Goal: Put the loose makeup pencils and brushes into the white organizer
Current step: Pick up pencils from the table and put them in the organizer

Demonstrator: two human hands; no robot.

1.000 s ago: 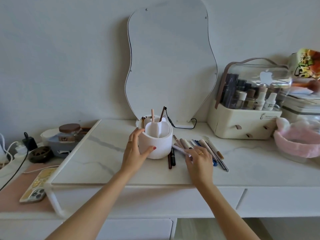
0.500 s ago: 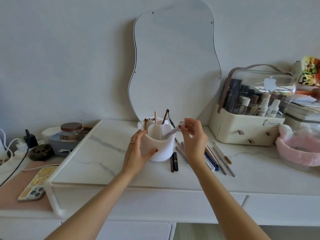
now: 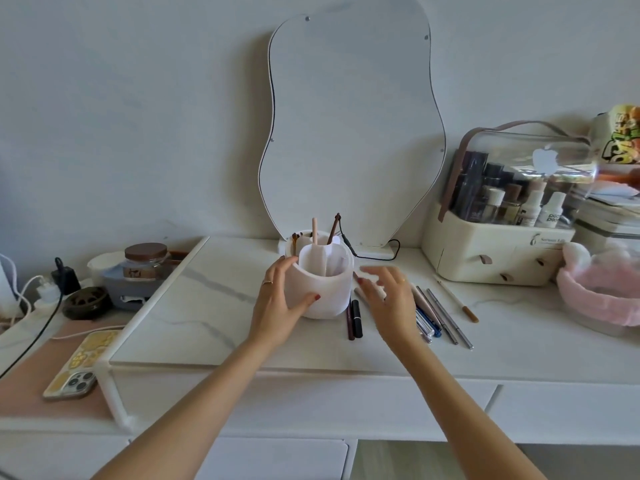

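A round white organizer (image 3: 327, 294) stands on the marble top in front of the mirror. A pink brush handle (image 3: 314, 230) and a brown pencil (image 3: 334, 228) stick up from its back compartments. My left hand (image 3: 280, 299) wraps around the organizer's left side. My right hand (image 3: 388, 299) hovers just right of it, blurred, fingers spread and holding nothing. Under and right of that hand lie several loose pencils (image 3: 446, 318) in a row. Two dark pencils (image 3: 355, 318) lie by the organizer's base, and a thin brush (image 3: 457, 299) lies farther right.
A wavy mirror (image 3: 349, 126) leans on the wall behind, with a black cable (image 3: 377, 256). A cream cosmetics box (image 3: 498, 251) and a pink fluffy headband (image 3: 602, 296) stand right. Left are a lidded jar (image 3: 145, 263), a dark dish (image 3: 85, 301), chargers and a phone (image 3: 81, 367).
My right hand picked a pale pencil from the row, carried it up to the organizer's rim, let it go inside, and has dropped back toward the loose pencils, now holding nothing. The left hand stayed on the organizer.
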